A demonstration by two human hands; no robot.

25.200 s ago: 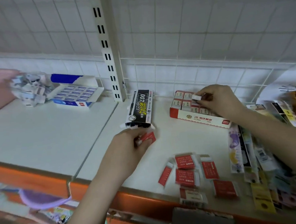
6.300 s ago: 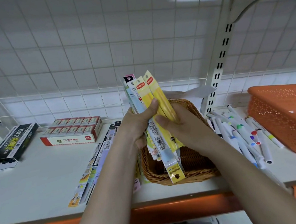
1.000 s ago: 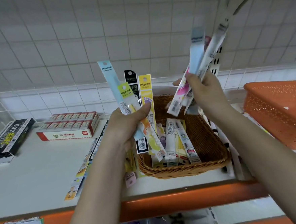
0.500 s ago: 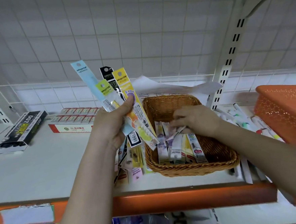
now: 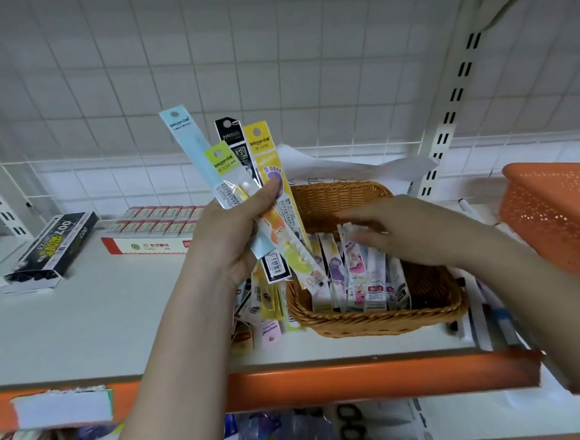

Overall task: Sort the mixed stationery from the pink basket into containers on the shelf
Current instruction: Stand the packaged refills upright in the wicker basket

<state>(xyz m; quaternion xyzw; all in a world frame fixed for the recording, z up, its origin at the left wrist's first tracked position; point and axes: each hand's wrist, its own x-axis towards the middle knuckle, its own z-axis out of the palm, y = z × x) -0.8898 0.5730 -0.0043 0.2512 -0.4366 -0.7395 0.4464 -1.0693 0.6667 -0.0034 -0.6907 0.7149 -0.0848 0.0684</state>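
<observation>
My left hand (image 5: 230,239) grips a fan of several long pen packets (image 5: 244,175), pale blue, green, black and yellow, held upright above the shelf. A brown wicker basket (image 5: 374,320) stands on the white shelf (image 5: 83,320) to the right of that hand. Several more packets (image 5: 357,277) stand in a row inside the basket. My right hand (image 5: 406,232) hovers over them with its fingers spread, fingertips at their top ends; it is blurred and nothing is gripped in it. Loose packets (image 5: 260,311) lie on the shelf at the basket's left side.
An orange perforated basket (image 5: 563,214) sits at the right. A red-and-white box of erasers (image 5: 152,233) and a black pen box (image 5: 48,250) lie at the back left. White markers (image 5: 491,322) lie right of the wicker basket. The shelf has an orange front edge (image 5: 361,379).
One second ago my right hand held a bunch of packets up high; it lowered them into the wicker basket and now rests open over them. My left hand keeps its fan of packets.
</observation>
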